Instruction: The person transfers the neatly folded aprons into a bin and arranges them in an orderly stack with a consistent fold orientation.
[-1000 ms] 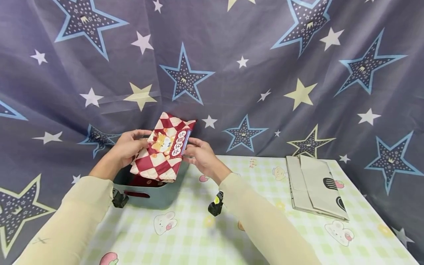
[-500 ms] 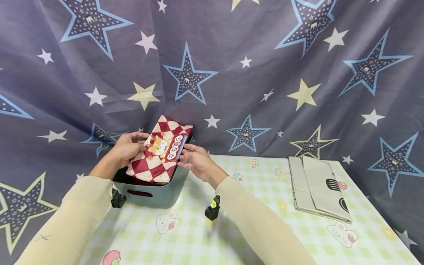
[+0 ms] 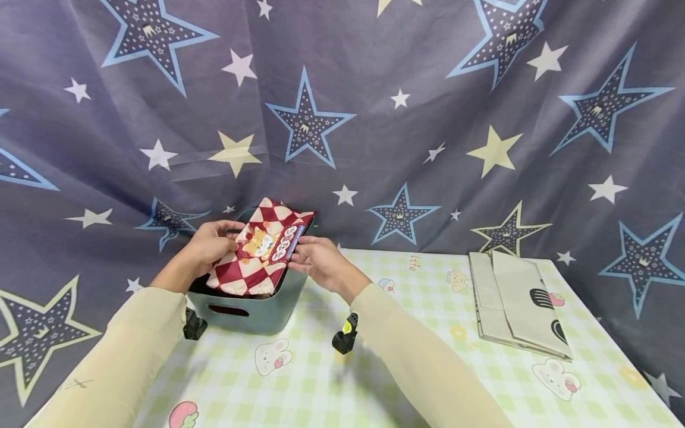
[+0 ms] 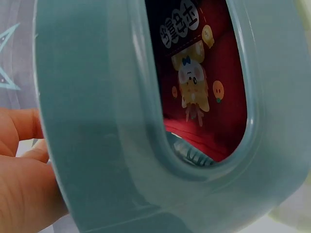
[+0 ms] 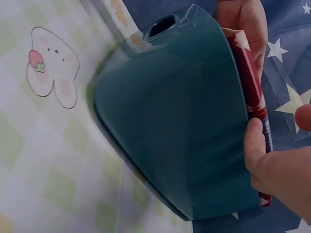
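A folded red-and-cream checked cloth, with a cartoon animal and white lettering, lies slanted over the mouth of a blue-green plastic bin. My left hand holds its left edge, thumb on top. At its right edge is my right hand, fingers curled toward the lettered strip; in the right wrist view a fingertip presses this edge beside the bin's rim. Through the bin's handle hole, the left wrist view shows a dark red printed fabric inside. The left fingers show outside the bin wall there.
A flat, folded beige bag with black print lies at the table's right side. The table has a green checked cover with cartoon prints. A star-patterned curtain hangs close behind the bin.
Both hands have lowered the checked cloth toward the bin, so it lies flatter across the opening. The head view has shifted slightly. The beige bag stays where it was.
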A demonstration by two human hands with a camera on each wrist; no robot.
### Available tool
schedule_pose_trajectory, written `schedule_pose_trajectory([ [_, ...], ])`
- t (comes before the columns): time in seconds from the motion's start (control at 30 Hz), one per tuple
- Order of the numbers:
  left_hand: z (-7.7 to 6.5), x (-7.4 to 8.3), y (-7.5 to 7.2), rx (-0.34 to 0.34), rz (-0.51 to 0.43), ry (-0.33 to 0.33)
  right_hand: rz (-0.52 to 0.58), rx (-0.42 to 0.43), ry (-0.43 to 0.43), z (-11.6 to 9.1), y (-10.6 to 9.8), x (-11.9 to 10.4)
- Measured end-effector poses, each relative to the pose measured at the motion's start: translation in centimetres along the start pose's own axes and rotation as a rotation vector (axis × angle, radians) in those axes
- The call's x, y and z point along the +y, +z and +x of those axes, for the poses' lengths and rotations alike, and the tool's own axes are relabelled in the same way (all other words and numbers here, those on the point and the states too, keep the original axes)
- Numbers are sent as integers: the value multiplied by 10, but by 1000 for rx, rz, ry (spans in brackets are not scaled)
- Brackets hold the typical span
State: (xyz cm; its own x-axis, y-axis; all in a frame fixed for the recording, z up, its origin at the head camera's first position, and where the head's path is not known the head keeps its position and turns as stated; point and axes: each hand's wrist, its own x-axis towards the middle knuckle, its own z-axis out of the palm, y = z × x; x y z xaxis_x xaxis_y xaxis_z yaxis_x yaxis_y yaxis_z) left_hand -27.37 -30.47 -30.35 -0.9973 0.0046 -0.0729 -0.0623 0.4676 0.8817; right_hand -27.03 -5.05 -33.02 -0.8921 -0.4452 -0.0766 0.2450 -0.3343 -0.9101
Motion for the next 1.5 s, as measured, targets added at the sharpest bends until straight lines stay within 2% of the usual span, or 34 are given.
schedule_pose_trajectory([
  [0.23, -3, 1, -4, 10, 12, -3, -21, -16, 6, -1, 4, -6],
  [0.3, -3, 0, -6, 23, 80, 5, -70, -12, -11, -1, 5, -6],
  [0.43, -4, -2, -10, 50, 254, 47, -245, 39, -57, 0, 7, -7],
  [0.53, -4, -1, -12, 65, 295, 81, -324, 83, -67, 0, 7, -9],
  [0.8, -5, 0, -10, 46, 205, 86, -314, 89, -52, -4, 3, -11],
  [0.97, -6, 2, -5, 7, 197, 66, -303, 83, -65, -7, 1, -9],
  [1.2, -9, 6, 8, -23, 180, 73, -288, 82, -101, -13, -6, -8],
  [1.5, -10, 17, 27, -29, 125, 116, -334, 100, -131, -19, -25, -12],
])
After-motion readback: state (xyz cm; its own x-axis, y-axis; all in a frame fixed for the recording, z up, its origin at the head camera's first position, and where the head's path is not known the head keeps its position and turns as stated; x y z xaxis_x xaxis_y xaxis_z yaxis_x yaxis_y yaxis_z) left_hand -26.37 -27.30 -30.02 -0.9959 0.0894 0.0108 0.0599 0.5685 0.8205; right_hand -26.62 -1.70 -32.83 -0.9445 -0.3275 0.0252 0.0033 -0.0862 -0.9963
